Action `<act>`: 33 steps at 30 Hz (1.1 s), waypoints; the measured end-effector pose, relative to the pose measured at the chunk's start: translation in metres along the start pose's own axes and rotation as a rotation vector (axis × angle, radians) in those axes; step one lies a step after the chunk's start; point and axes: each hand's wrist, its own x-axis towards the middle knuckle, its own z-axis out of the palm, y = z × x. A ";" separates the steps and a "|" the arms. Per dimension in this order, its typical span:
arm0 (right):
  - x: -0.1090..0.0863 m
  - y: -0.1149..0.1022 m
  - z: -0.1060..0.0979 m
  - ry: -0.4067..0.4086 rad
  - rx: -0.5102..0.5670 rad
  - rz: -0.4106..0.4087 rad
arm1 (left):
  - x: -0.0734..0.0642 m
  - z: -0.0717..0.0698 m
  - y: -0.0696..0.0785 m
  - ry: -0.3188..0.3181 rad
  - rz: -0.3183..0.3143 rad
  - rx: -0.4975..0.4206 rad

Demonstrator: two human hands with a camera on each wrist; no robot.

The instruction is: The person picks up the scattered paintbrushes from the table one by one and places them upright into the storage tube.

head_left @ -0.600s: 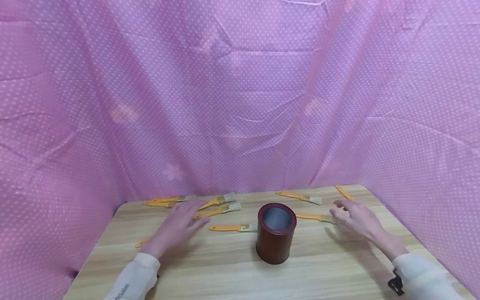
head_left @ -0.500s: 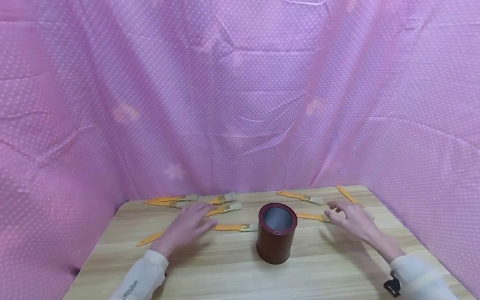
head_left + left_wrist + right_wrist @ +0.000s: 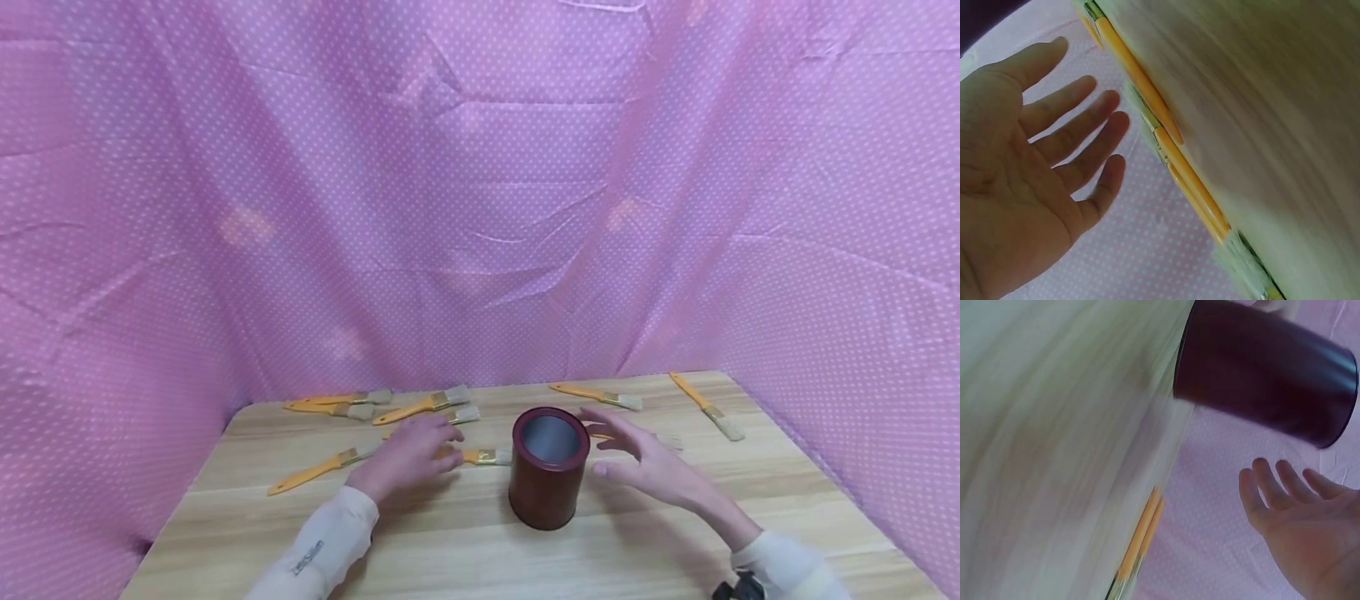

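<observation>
A dark red-brown can (image 3: 546,492), without a lid, stands upright near the middle of the wooden table. My right hand (image 3: 645,462) hovers just to its right, fingers loosely bent toward it. In the right wrist view a gap shows between those fingertips and the can (image 3: 1266,375). My left hand (image 3: 411,454) hangs over the paint brushes left of the can, fingers spread and holding nothing. It partly covers one yellow-handled paint brush (image 3: 487,457) and another paint brush (image 3: 463,414) behind it. Behind the right hand lies a partly hidden paint brush (image 3: 600,435).
Several more yellow-handled brushes lie about: a brush (image 3: 307,477) at left, a brush (image 3: 416,408) and an overlapping pair (image 3: 330,407) at the back left, a brush (image 3: 596,393) at the back, a brush (image 3: 705,406) at right. Pink dotted cloth (image 3: 480,208) surrounds the table (image 3: 637,558).
Both hands have moved inward toward the can, the right one now beside it. The left brush and the far-right brush have come into fuller view. The can has stayed put.
</observation>
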 end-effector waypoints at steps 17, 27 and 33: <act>0.011 0.001 0.023 0.059 0.086 -0.050 | 0.018 0.012 0.005 -0.026 -0.057 0.027; 0.011 0.007 0.029 0.119 0.087 -0.094 | 0.017 0.013 -0.001 -0.007 -0.058 0.026; 0.016 0.007 0.029 0.133 0.078 -0.069 | 0.016 0.010 -0.002 -0.014 -0.088 0.008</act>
